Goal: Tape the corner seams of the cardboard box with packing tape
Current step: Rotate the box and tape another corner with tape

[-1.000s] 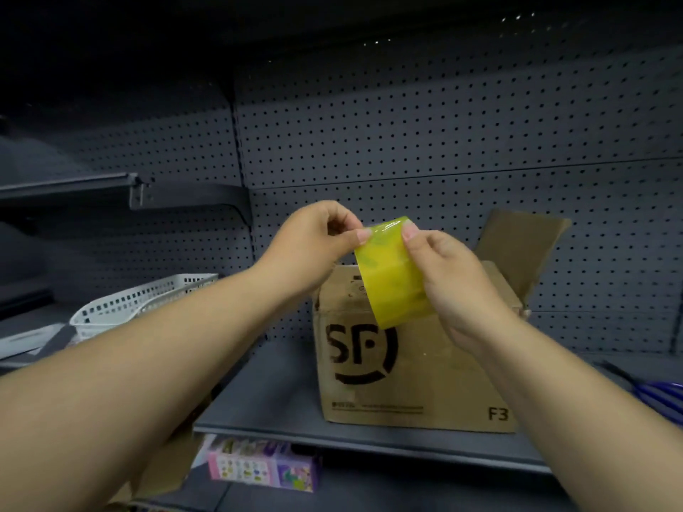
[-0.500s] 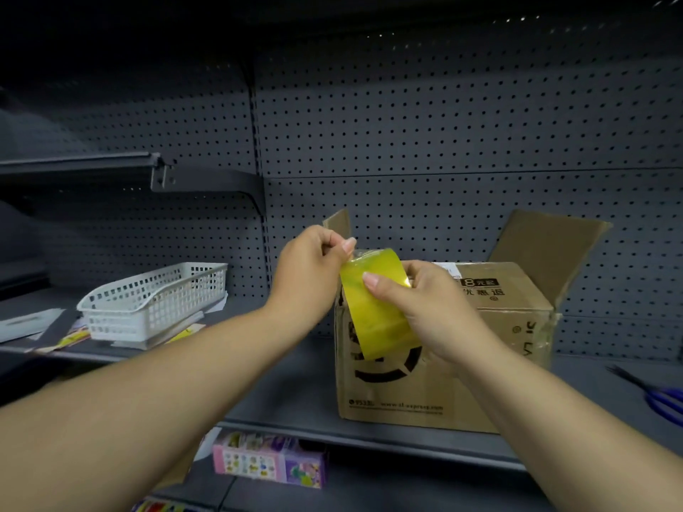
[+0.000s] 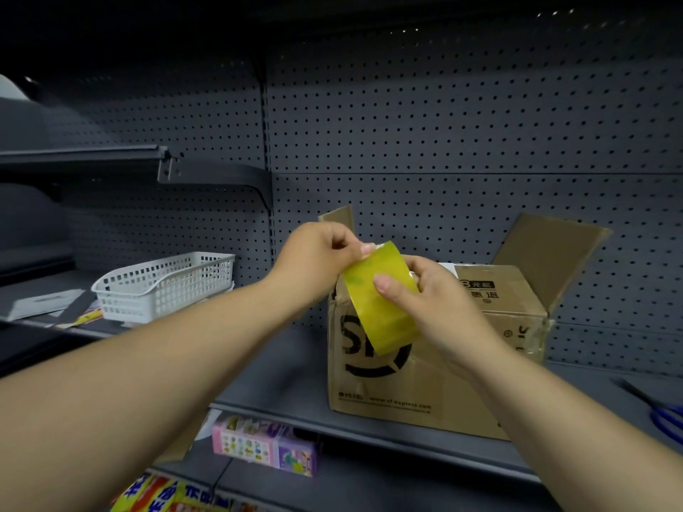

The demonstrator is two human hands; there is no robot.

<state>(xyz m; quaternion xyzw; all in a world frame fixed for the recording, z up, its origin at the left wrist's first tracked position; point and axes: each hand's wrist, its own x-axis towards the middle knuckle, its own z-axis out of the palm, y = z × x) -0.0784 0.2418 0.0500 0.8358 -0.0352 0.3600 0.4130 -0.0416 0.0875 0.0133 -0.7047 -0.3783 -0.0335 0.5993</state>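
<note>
Head view: held tape roll (image 3: 382,301) with right hand (image 3: 432,308) before cardboard box (image 3: 436,364). Pinched its free end with left hand (image 3: 321,260), fingers closed, likely for peeling a strip.

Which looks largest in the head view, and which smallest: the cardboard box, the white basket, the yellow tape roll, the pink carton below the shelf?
1. Cardboard box, clearly largest.
2. White basket.
3. and 4. Pink carton and yellow tape roll look alike; the roll is held nearer the camera, so I will not rank them.
</note>
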